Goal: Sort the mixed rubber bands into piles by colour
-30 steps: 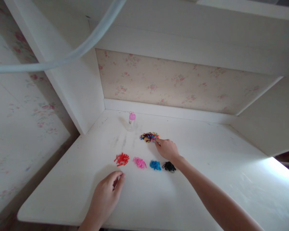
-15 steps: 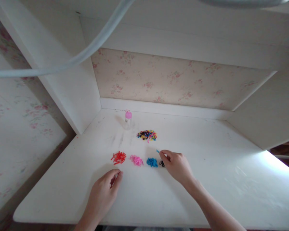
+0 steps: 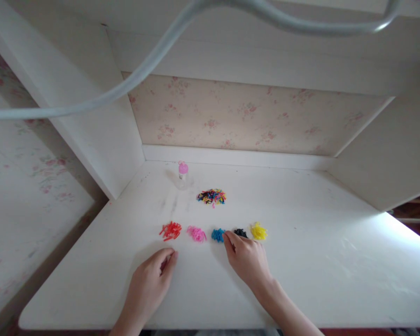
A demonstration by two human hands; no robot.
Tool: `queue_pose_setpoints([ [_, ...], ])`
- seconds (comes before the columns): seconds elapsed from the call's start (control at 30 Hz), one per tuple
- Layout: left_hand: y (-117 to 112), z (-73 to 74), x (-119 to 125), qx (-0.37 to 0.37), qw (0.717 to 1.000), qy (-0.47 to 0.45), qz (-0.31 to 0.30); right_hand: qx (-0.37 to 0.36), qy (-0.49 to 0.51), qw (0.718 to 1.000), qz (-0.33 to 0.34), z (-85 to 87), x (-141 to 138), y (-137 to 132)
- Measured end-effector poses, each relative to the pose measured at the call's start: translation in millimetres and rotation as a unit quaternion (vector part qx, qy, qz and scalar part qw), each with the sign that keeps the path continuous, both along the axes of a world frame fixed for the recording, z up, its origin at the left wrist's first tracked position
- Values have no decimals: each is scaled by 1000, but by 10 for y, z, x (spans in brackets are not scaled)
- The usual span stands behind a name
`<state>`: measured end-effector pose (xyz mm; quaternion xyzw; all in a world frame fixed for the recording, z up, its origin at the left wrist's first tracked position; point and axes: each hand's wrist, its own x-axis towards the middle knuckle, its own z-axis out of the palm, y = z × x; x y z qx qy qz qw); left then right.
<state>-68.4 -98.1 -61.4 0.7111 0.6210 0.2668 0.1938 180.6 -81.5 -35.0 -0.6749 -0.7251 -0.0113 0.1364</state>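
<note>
My right hand is closed in a pinch, its fingertips at the right edge of the blue rubber band pile. The blue rubber band in that pinch is hard to tell from the pile. Partly behind the knuckles lies a black pile, with a yellow pile just right of it. My left hand rests on the table, thumb and forefinger together, nothing visible in them. Above it are a red pile and a pink pile. A mixed-colour heap of bands lies farther back.
A small clear bottle with a pink lid stands at the back left of the white table. White panels enclose the table at the sides and back. A pale cable hangs across the top of the view.
My right hand has moved left and down, bringing the blue band to the blue pile. The yellow pile and more of the black pile have come into sight. My left hand stays put.
</note>
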Motion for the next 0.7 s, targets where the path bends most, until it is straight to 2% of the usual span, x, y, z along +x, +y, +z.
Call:
queue_pose_setpoints([
  [0.27, 1, 24, 18, -26, 1000, 2, 3, -21, 0, 1000, -6, -10, 3, -19],
  [0.5, -4, 44, 22, -11, 1000, 2, 9, 4, 36, 999, 2, 13, 76, -99],
  [0.6, 18, 123, 78, -11, 1000, -3, 2, 27, 89, 996, 4, -28, 150, -193],
  [0.7, 106, 297, 226, 2, 999, 23, -34, 27, 157, 987, 4, -105, 218, -326],
])
